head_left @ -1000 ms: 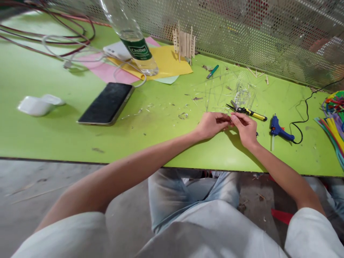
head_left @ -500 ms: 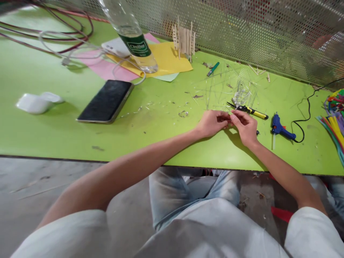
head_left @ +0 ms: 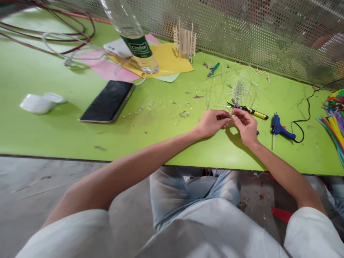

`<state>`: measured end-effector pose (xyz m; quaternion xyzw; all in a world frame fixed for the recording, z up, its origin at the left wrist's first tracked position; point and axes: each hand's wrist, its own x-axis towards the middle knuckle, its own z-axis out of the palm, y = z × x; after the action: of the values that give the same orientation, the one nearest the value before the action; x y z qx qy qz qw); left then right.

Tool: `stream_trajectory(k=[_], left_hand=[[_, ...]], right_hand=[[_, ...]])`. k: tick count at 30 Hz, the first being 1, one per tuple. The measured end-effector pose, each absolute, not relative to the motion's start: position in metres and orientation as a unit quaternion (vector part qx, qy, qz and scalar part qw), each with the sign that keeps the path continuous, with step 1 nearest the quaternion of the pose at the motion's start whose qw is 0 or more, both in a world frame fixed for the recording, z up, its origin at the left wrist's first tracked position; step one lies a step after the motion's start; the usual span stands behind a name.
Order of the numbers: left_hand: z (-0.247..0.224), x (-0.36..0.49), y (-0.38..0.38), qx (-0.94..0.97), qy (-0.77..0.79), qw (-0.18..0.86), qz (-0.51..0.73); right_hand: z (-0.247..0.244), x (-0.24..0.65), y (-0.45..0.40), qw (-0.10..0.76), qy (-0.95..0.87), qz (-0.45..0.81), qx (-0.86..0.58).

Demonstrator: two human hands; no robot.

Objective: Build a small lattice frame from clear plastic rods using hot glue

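My left hand (head_left: pixel 213 123) and my right hand (head_left: pixel 245 126) meet just above the green table, thumbs and fingers pinched together. Between the fingertips is something tiny and thin, too small to make out. Right behind the hands lie yellow-and-black pliers (head_left: pixel 251 110), their dark jaws pointing left. Past the pliers sits a tangle of clear strands (head_left: pixel 240 92), with thin wires or sticks scattered around it. To the right of my right hand rests a blue glue gun (head_left: pixel 282 128) with a clear glue stick in it.
A black phone (head_left: pixel 109 101), a white earphone case (head_left: pixel 37 103) and a water bottle (head_left: pixel 139 50) stand or lie to the left. A small wooden-stick model (head_left: pixel 185 41) is by the perforated metal screen (head_left: pixel 228 28). A green cutter (head_left: pixel 213 70) lies behind; colourful pipe cleaners (head_left: pixel 333 132) are far right.
My fingertips have drawn slightly apart, and a small gap now shows between the two hands. The camera view has shifted a little; the objects on the table stay in place.
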<state>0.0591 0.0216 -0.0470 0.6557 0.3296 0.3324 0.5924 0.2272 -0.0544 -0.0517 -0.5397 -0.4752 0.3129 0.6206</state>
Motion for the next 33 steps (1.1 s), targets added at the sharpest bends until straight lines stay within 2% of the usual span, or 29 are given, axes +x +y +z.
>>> stream_trajectory(k=[5,10,19,27,33], left_hand=[[-0.044,0.056,0.030,0.663,0.346,0.562,0.352],[-0.041,0.049,0.057,0.690,0.376,0.491,0.376],[-0.047,0.046,0.104,0.702,0.391,0.453,0.387],[-0.058,0.047,0.126,0.652,0.387,0.501,0.417],[-0.048,0.047,0.118,0.641,0.375,0.516,0.426]], right_hand=[[-0.056,0.233,-0.053,0.617,-0.467,0.307,-0.553],[-0.049,0.231,-0.061,0.495,-0.624,0.212,-0.566],[-0.050,0.221,-0.075,0.379,-0.803,0.125,-0.443],[-0.048,0.226,-0.070,0.352,-0.828,0.086,-0.428],[-0.045,0.221,-0.074,0.381,-0.809,0.091,-0.438]])
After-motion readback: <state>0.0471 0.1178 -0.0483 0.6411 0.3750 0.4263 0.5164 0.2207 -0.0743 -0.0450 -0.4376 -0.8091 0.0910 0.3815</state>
